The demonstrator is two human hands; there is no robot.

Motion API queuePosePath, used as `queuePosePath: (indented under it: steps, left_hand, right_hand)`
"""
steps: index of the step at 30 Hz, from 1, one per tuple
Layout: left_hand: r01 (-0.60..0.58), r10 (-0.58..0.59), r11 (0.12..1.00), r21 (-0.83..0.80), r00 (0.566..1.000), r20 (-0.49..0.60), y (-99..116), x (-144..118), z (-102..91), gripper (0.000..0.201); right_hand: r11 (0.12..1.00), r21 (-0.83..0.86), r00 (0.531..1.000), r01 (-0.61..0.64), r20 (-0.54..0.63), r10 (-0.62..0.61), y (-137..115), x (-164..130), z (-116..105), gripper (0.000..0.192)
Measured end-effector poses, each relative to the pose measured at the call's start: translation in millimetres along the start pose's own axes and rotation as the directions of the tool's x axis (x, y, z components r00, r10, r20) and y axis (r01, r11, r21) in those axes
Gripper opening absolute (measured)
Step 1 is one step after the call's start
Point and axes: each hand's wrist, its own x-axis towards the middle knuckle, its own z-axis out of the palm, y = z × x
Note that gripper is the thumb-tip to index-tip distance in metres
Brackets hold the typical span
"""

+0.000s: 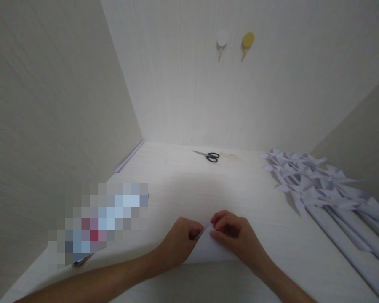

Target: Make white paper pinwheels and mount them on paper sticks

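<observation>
A white sheet of paper (208, 252) lies on the pale table (177, 185) close to me, one corner lifted. My left hand (180, 242) pinches that raised corner from the left. My right hand (235, 235) pinches the same corner from the right, fingertips almost meeting those of the left. Both forearms reach in from the bottom edge.
Black-handled scissors (208, 156) lie at the back of the table. Several white paper pinwheels on rolled paper sticks (316, 185) are piled at the right. A blurred patch (104, 219) covers something at the left. Walls close in on three sides, with two hooks (235, 42) on the back wall.
</observation>
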Motion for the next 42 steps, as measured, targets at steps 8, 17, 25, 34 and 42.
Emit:
queuePosePath:
  steps: [8,17,25,34,42]
  left_hand:
    - [0.012,0.001,0.995,-0.099,0.992,0.129,8,-4,-1.6,0.028]
    - [-0.115,0.114,0.993,0.031,0.993,0.024,14,-2,-9.7,0.036]
    - [-0.015,-0.064,0.956,-0.294,0.964,-0.257,14,1,-7.7,0.026]
    - [-0.088,-0.098,0.843,-0.530,0.944,-0.314,18,4,-12.3,0.024]
    - [-0.030,-0.104,0.862,-0.506,0.967,-0.234,18,-1,-7.5,0.021]
  right_hand:
    - [0.947,0.204,0.967,-0.248,-0.004,0.254,1,-1,1,0.017]
    - [0.953,0.239,0.969,-0.186,-0.114,0.217,3,0,1,0.016]
    - [0.954,0.293,0.942,-0.061,-0.298,0.152,1,0,-2,0.021]
    - [0.937,0.334,0.994,-0.102,0.059,0.087,0,-6,5,0.021]
    - [0.967,0.217,0.974,-0.132,0.208,0.087,-10,-11,8,0.025]
